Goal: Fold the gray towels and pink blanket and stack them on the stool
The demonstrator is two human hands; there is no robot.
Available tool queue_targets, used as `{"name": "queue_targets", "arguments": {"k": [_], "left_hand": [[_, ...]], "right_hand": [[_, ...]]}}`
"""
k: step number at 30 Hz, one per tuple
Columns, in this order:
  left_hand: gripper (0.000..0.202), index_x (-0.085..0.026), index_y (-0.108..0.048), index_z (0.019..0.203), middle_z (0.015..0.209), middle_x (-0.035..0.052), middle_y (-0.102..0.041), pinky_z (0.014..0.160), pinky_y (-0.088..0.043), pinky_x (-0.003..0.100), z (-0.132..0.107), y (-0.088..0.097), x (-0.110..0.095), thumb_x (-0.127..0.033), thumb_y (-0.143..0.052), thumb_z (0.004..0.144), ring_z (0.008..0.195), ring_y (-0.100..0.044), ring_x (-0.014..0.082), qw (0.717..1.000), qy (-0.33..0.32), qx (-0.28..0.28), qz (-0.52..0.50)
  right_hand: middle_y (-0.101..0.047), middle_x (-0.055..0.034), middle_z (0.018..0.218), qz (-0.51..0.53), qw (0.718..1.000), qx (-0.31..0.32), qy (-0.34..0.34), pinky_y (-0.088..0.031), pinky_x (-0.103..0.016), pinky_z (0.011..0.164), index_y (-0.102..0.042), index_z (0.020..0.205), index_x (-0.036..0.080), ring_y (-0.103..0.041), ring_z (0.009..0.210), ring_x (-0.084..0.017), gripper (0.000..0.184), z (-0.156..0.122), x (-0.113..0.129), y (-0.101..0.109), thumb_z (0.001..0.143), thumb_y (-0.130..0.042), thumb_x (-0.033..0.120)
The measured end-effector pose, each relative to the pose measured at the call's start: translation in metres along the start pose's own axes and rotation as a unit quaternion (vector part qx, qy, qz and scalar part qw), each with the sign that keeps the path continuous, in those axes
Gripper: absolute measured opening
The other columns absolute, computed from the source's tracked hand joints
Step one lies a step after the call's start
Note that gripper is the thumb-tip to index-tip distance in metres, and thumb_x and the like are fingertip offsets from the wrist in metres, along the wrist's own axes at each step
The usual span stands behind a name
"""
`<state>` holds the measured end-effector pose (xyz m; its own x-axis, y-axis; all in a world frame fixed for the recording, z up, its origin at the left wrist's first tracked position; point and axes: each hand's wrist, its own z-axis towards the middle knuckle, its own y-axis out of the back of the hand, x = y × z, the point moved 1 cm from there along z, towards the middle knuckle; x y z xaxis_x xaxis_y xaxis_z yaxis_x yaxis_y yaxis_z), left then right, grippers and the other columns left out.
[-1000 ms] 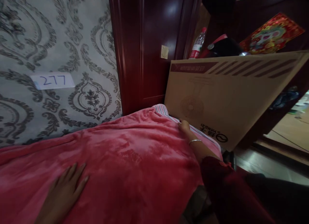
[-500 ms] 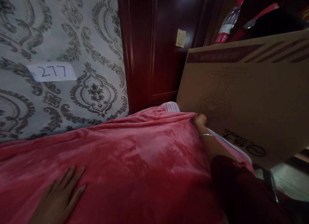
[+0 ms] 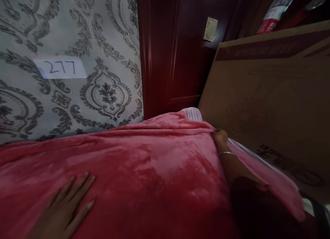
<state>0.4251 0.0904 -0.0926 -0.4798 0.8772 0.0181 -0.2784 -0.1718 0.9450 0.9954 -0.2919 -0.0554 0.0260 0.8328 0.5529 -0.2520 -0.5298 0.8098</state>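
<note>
A plush pink-red blanket (image 3: 154,170) spreads over the surface in front of me, with soft folds along its far side. My left hand (image 3: 64,204) lies flat on it at the lower left, fingers spread. At the blanket's far right corner, my right hand (image 3: 220,137) is closed on its edge; the fingertips are partly hidden. A bracelet (image 3: 228,153) circles that wrist. Striped cloth (image 3: 192,113) peeks out beyond the blanket at the far end, and more pink cloth with a pale border hangs to the right of my right arm.
A large cardboard box (image 3: 257,84) stands close on the right, beside my right hand. A bottle with a red label (image 3: 275,15) is behind it. Dark red wood panelling (image 3: 165,60) and patterned wallpaper (image 3: 108,94) with a paper marked 277 (image 3: 62,67) rise at the back.
The view has shifted, so the wall, box and bottle sit higher and further right. My right hand keeps its hold on the blanket edge; my left hand stays flat on the blanket.
</note>
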Motion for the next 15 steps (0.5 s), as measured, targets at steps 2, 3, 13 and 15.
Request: {"name": "queue_targets", "arguments": {"k": [2,3,13,15], "left_hand": [[0.068,-0.034,-0.047,0.151,0.154,-0.0030,-0.048,0.118,-0.033,0.055,0.000,0.000,-0.002,-0.056,-0.036,0.088,0.148,-0.036,0.0304,1.000,0.003,-0.003,0.001],[0.067,-0.036,-0.047,0.150,0.154,-0.0041,-0.048,0.118,-0.034,0.054,0.000,0.000,-0.002,-0.057,-0.036,0.087,0.148,-0.036,0.0300,1.000,0.007,-0.003,-0.001],[0.069,-0.038,-0.048,0.149,0.155,-0.0039,-0.047,0.119,-0.032,0.055,-0.001,0.003,-0.006,-0.062,-0.040,0.084,0.146,-0.038,0.0319,1.000,0.022,0.015,-0.015],[0.069,-0.036,-0.049,0.148,0.155,-0.0027,-0.047,0.118,-0.033,0.056,-0.001,0.006,-0.008,-0.062,-0.040,0.086,0.145,-0.040,0.0322,1.000,0.017,0.016,-0.012]], "right_hand": [[-0.072,-0.0183,0.114,0.006,1.000,-0.015,0.024,-0.051,-0.035,0.087,-0.068,0.128,0.013,-0.067,0.106,-0.030,0.045,-0.007,0.006,0.005,0.089,-0.049,0.024],[-0.070,-0.0180,0.119,0.005,0.999,-0.029,0.042,-0.050,-0.036,0.091,-0.065,0.132,0.014,-0.065,0.112,-0.030,0.047,-0.011,0.011,0.008,0.091,-0.047,0.026],[-0.069,-0.0213,0.114,-0.085,0.983,0.097,0.130,-0.053,-0.036,0.084,-0.060,0.136,0.010,-0.070,0.101,-0.031,0.059,0.015,0.087,0.004,0.081,-0.069,0.032],[-0.073,-0.0186,0.093,-0.084,0.980,0.112,0.142,-0.053,-0.033,0.079,-0.072,0.115,0.007,-0.071,0.091,-0.029,0.043,0.025,0.093,-0.002,0.075,-0.073,0.021]]}}
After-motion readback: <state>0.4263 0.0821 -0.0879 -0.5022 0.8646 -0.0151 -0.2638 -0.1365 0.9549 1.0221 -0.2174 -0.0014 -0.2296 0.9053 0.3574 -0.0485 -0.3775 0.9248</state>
